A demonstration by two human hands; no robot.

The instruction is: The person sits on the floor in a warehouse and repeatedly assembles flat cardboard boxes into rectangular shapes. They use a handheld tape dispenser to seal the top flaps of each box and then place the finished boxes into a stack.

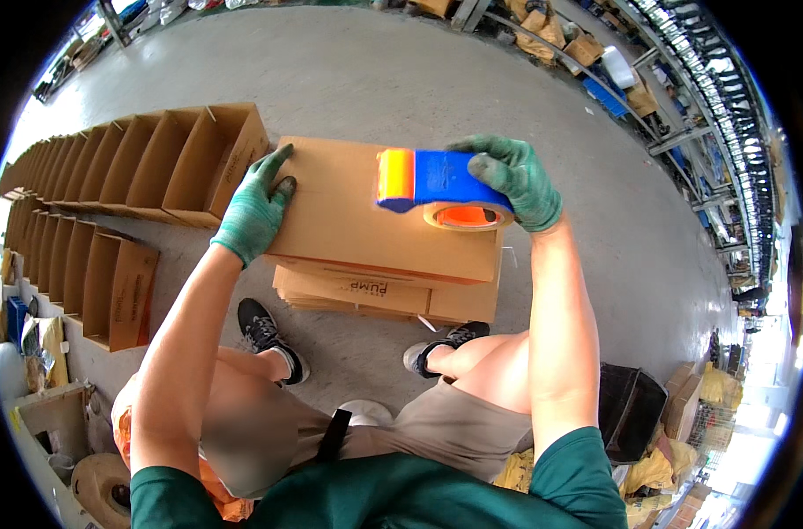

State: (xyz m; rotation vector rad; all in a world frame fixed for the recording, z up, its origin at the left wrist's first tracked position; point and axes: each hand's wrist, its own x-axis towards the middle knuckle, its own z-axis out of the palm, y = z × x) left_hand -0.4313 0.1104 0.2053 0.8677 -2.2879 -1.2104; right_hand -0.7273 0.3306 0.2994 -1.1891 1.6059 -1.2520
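The left hand [259,203] spreads open against a box [344,207], apparently to steady it on stacked cartons [463,302], while the right hand [520,182] grips a tape dispenser [452,176] above.

The light is bright and rather even. White glare washes out the left and lower-right rims, and the floor [243,66] shines pale at upper left. The shelving [681,138] bends toward the black border; a smeared patch blurs part of the shorts [450,419].
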